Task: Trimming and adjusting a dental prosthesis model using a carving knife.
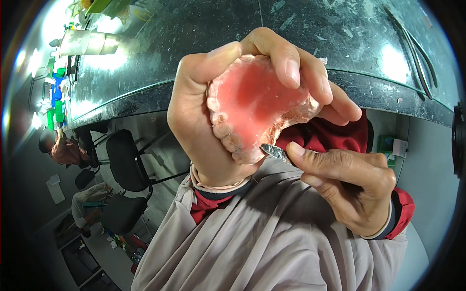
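Observation:
My left hand [194, 111] is wrapped round a denture [252, 92], with the thumb along its upper left and the fingers curled over its right side. The denture has a smooth pink, wax-like palate and a rim of pale, pinkish teeth. Its lower right edge is rough and brownish. Pinched between the thumb and fingers of my right hand [352, 179] is a small carving knife [274, 152] with a short, grey, smeared blade. The blade tip lies at the denture's lower edge; whether it presses in, I cannot tell. The knife's handle is hidden by my hand.
Beyond my hands runs a dark, scuffed worktable [340, 29] with a long front edge. A thin, dark, forked tool [415, 53] lies at its right. Black chairs [127, 160] stand at the left, with other people [73, 155] seated farther off. Grey cloth covers my lap.

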{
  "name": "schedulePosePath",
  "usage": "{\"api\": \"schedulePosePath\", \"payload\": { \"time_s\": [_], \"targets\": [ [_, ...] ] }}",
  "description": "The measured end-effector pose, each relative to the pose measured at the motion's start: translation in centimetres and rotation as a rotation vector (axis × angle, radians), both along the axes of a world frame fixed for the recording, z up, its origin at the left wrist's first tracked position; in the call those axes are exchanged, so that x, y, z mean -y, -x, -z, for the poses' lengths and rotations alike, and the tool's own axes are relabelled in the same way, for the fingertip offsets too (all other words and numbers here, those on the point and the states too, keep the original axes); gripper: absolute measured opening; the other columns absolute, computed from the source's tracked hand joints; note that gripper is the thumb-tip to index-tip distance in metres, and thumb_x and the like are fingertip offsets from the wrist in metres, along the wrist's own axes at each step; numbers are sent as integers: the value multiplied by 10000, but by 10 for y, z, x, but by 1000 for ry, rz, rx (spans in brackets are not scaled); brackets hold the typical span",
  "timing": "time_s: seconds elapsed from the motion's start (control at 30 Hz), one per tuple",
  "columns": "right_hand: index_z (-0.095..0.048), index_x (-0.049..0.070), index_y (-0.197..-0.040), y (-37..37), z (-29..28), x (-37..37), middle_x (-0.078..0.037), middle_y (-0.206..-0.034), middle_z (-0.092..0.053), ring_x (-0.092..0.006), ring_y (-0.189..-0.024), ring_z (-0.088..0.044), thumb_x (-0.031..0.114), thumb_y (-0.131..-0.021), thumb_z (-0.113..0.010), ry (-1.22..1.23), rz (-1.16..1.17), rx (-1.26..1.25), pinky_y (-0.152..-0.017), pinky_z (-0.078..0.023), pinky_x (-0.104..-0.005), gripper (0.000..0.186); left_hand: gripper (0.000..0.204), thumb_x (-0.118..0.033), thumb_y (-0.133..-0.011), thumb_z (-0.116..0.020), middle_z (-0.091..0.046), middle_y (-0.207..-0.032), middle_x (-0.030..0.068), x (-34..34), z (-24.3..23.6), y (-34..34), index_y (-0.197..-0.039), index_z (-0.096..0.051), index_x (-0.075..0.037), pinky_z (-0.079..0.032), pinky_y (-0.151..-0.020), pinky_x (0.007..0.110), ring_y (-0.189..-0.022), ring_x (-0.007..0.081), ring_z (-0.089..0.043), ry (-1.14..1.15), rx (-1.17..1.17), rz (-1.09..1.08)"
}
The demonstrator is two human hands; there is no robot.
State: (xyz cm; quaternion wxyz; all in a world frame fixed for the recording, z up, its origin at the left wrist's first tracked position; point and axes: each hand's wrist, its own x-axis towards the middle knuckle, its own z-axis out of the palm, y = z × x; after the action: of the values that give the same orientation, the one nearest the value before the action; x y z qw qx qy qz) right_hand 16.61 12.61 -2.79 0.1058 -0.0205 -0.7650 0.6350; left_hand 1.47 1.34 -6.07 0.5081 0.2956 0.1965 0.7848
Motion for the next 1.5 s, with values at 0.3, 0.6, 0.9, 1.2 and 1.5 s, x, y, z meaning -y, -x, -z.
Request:
{"api": "schedulePosePath", "payload": {
  "time_s": [0.3, 0.6, 0.9, 1.2, 1.5],
  "targets": [
    [-649, -31, -993, 2, -35, -27, -156, -729, -665, -182, -592, -648, 77, -796, -637, -528, -133, 187, -525, -494, -242, 225, 294, -271, -945, -321, -560, -1012, 123, 4, -3, 2, -950, -542, -76, -446, -899, 525, -1079, 474, -485, 37, 95, 47],
    [-660, 23, -1024, 10, -44, -20, -88, -570, -552, -147, -443, -519, 11, -729, -607, -722, -83, 126, -404, -383, -260, 300, 309, -256, -933, -307, -586, -947, 136, 4, -10, -4, -862, -551, -79, -469, -886, 507, -1061, 472, -503, 117, 36, -50],
    [-641, 21, -1053, 23, -44, -18, -103, -613, -546, -177, -481, -525, -98, -706, -595, -828, -246, 245, -435, -392, -275, 370, 285, -142, -776, -311, -516, -776, 138, 3, -29, -31, -743, -514, 55, -456, -785, 382, -767, 266, -543, 473, -144, -486],
    [-636, -2, -1062, 10, 21, -4, -95, -603, -534, -159, -480, -514, -102, -737, -602, -536, 7, -8, -458, -415, -255, 342, 194, -281, -829, -391, -453, -760, 66, -4, -10, -16, -724, -404, -118, -355, -786, 355, -814, 235, -457, 231, -280, -511],
    [-619, -58, -1054, 11, 34, 8, -197, -1014, -646, -208, -920, -646, -78, -804, -591, 115, 73, -60, -791, -489, -241, 253, 185, -269, -831, -410, -451, -768, 58, -4, -10, -19, -729, -413, -114, -347, -785, 348, -816, 219, -455, 219, -232, -531]
  ]
}}
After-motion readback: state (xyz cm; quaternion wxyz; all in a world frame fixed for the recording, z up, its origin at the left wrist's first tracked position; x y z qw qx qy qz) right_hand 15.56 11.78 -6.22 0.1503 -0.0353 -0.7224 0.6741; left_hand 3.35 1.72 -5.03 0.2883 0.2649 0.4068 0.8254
